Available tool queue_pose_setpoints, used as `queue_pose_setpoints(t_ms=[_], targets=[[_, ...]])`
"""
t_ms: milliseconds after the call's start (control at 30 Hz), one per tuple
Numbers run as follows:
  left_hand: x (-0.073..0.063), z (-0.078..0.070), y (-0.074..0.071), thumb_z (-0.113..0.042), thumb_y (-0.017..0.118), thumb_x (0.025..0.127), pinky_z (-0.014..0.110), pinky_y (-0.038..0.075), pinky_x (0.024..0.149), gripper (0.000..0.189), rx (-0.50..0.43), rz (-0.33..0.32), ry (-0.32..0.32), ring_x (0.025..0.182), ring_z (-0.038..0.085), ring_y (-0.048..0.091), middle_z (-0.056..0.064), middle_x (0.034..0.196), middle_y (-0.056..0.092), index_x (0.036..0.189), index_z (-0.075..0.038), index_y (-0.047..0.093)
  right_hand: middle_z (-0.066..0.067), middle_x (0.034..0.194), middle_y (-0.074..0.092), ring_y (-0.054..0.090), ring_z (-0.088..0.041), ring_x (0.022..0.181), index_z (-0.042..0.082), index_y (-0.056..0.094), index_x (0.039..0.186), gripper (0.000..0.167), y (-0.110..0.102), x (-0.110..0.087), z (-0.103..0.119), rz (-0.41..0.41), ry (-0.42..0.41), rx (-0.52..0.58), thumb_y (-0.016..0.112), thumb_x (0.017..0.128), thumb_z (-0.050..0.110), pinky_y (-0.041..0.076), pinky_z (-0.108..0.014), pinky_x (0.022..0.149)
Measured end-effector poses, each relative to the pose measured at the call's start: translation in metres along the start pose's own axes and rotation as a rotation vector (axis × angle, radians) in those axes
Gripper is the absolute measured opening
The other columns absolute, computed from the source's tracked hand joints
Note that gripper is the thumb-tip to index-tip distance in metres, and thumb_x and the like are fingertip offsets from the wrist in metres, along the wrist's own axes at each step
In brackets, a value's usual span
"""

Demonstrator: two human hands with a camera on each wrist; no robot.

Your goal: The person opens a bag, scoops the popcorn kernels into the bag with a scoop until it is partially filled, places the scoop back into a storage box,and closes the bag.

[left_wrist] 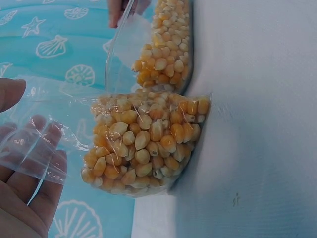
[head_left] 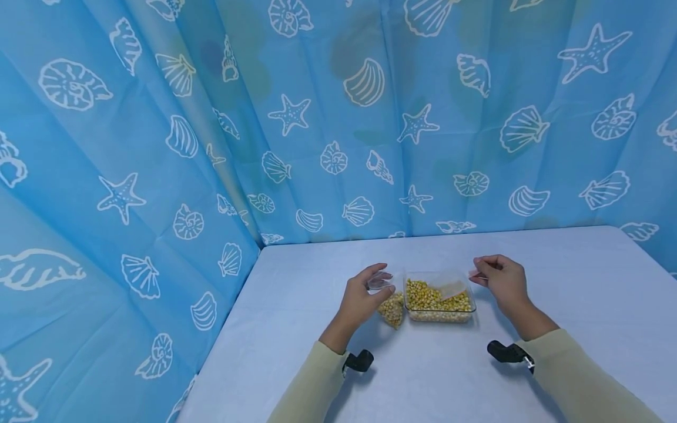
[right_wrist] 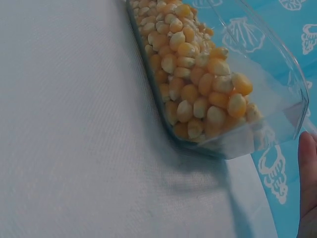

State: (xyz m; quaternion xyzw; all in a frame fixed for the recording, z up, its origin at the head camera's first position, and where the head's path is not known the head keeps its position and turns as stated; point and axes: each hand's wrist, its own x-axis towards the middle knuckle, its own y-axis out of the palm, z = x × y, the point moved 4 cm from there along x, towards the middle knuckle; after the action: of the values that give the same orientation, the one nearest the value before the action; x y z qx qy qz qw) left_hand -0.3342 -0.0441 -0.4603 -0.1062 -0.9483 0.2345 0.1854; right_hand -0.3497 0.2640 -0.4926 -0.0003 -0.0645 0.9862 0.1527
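My left hand [head_left: 358, 298] curves around the upper part of a clear plastic bag [left_wrist: 74, 111], with the thumb apart from the fingers. Through the film its fingers [left_wrist: 47, 148] show. Corn kernels [left_wrist: 143, 144] fill the bag's lower part, which sits on the table against the left end of a clear rectangular container [head_left: 439, 317]. More kernels [right_wrist: 198, 94] lie in that container, heaped toward the left. At its right end my right hand [head_left: 505, 282] pinches the handle of a translucent scoop [head_left: 452, 289], whose flat part lies on the kernels.
A white cloth covers the table [head_left: 423, 376]. Behind and to the left hangs a blue curtain [head_left: 338, 129] with white shell and starfish prints. Black wrist mounts [head_left: 359, 361] sit near both sleeves, over the table's front part.
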Motion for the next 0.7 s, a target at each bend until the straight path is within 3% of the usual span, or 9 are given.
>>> queue_pose_setpoints(t_ms=[467, 700], targets=[[0.0, 0.0, 0.0, -0.032, 0.07, 0.09, 0.049, 0.042, 0.099, 0.05, -0.014, 0.005, 0.004, 0.105, 0.006, 0.062, -0.016, 0.114, 0.065, 0.137, -0.027, 0.054, -0.029, 0.122, 0.051, 0.065, -0.01, 0.08, -0.009, 0.051, 0.124, 0.035, -0.003, 0.001, -0.003, 0.128, 0.055, -0.043, 0.051, 0.103, 0.019, 0.055, -0.029, 0.076], [-0.001, -0.002, 0.0, -0.03, 0.07, 0.091, 0.047, 0.043, 0.098, 0.049, 0.003, 0.006, 0.008, 0.105, 0.006, 0.062, -0.015, 0.114, 0.066, 0.137, -0.025, 0.054, -0.025, 0.115, 0.055, 0.065, -0.012, 0.08, -0.008, 0.054, 0.122, 0.036, 0.0, 0.0, 0.009, 0.132, 0.039, -0.124, 0.054, 0.102, 0.022, 0.055, -0.033, 0.077]])
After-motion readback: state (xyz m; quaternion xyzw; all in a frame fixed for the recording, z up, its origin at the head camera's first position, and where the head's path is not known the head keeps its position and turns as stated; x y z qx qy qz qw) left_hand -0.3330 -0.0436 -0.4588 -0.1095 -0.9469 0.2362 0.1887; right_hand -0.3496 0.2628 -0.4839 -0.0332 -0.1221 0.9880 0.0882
